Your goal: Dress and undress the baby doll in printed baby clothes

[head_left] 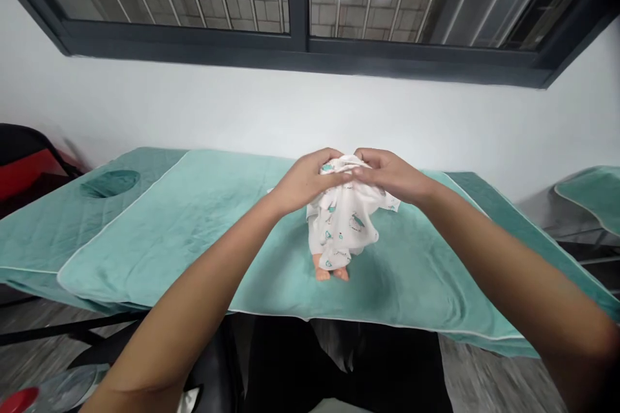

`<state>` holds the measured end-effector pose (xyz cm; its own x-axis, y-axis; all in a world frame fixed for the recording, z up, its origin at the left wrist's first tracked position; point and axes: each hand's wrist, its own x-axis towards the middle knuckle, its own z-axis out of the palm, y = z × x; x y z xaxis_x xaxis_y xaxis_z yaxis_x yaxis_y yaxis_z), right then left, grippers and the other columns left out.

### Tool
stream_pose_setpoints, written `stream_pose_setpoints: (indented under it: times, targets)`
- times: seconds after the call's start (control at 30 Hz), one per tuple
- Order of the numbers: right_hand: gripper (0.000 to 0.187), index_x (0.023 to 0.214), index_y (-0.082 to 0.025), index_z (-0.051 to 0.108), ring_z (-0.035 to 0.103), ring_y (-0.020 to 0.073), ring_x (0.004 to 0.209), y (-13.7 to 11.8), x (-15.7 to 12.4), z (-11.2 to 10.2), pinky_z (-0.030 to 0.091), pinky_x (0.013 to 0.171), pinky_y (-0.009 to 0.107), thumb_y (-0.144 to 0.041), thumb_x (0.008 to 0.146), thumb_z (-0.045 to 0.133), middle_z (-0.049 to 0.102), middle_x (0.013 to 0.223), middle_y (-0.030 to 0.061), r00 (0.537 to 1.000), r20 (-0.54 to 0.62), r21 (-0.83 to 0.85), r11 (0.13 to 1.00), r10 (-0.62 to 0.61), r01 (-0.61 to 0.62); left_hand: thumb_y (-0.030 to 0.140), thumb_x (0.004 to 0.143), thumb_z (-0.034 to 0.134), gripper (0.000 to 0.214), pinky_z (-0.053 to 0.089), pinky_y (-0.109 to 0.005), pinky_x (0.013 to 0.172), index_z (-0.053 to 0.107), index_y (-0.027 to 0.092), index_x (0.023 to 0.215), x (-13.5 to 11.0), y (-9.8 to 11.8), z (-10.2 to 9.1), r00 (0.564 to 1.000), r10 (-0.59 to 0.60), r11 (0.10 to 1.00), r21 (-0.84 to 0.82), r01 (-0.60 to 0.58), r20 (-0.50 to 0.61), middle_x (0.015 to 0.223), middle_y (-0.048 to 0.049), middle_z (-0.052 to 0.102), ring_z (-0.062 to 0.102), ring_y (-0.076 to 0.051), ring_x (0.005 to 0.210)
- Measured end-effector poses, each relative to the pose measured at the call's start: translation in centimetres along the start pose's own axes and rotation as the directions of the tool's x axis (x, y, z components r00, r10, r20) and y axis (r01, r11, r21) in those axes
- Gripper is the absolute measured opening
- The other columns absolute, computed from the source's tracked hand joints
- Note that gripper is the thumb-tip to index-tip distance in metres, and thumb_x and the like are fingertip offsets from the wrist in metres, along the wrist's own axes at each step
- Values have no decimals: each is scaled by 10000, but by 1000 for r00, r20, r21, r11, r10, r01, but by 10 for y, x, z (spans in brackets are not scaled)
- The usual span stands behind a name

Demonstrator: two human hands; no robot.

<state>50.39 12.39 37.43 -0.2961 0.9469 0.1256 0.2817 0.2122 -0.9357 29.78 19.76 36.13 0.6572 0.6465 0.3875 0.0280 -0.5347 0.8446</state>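
Observation:
A white baby shirt (343, 222) with green and dark prints is bunched over a doll (321, 272), whose bare feet stick out below its hem. The doll's head and upper body are hidden by cloth and fingers. My left hand (310, 179) pinches the gathered top of the shirt from the left, its thumb stretched toward the middle. From the other side my right hand (391, 174) grips the same bunched cloth, so the two thumbs nearly meet. A sleeve of the shirt shows under my right hand.
The doll is on a padded bed with a green cover (159, 239), which has a face hole (110, 184) at its left end. Behind stands a white wall below a barred window (310, 6). A red-capped clear container (62, 388) is at lower left.

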Motion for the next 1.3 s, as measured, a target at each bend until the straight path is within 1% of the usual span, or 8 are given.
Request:
stream_pose_setpoints:
  times: [0.13,0.33,0.43,0.57,0.67,0.83,0.93,1.3]
  targets:
    - [385,929,-155,751,639,166,726,2,-15,-9,499,601,251,-500,762,791,697,831,36,952,251,-113,982,177,-153,427,790,727,327,505,-238,665,677,167,983,-2,-12,-8,991,-85,960,-273,54,-103,856,-14,679,643,-153,764]
    - [417,880,-160,731,642,157,712,12,-2,-5,506,615,255,-573,824,726,686,793,35,982,-185,80,995,-37,52,470,729,803,438,522,-261,692,714,140,1003,-3,-8,5,949,-146,943,-252,219,279,950,-63,702,665,-185,829]
    - [479,950,-163,717,647,170,745,16,5,-4,509,627,259,-624,821,706,688,817,39,964,-248,188,972,-95,144,417,741,815,410,528,-274,752,722,142,1032,2,-4,15,970,-147,928,-313,202,192,962,-60,714,669,-180,840]
    - [510,954,-139,718,631,161,722,15,-2,-4,493,619,250,-602,749,780,692,826,41,998,54,146,989,-45,37,462,796,765,393,538,-286,794,694,167,1045,11,-10,20,990,-118,793,-608,46,-80,921,-49,721,687,-189,857]
    - [406,896,-124,735,633,161,731,12,-11,-2,486,641,246,-468,712,848,694,814,36,969,242,-13,999,52,-50,541,800,736,422,541,-297,738,686,162,981,11,-20,15,985,-160,758,-647,82,-62,792,-49,700,692,-205,788]
    - [413,931,-153,721,636,156,736,13,-11,3,492,646,257,-554,833,720,699,857,41,985,-138,113,986,-107,123,499,726,817,524,533,-305,749,688,157,1101,1,-24,0,955,-144,856,-452,253,261,926,-78,723,694,-215,817]
    - [455,919,-158,701,627,153,729,14,-7,8,494,632,259,-604,829,705,683,844,39,972,-205,120,982,-117,143,463,720,828,543,530,-316,774,687,159,1147,-1,-14,-1,916,-109,918,-315,243,387,1069,-105,702,687,-238,914]
    - [452,869,-168,665,570,127,735,13,-7,12,427,623,232,-617,882,629,616,805,11,946,-277,-53,986,-166,158,421,717,826,356,417,-232,597,583,179,815,0,4,22,988,-120,943,-323,84,-95,724,22,564,549,-110,651]
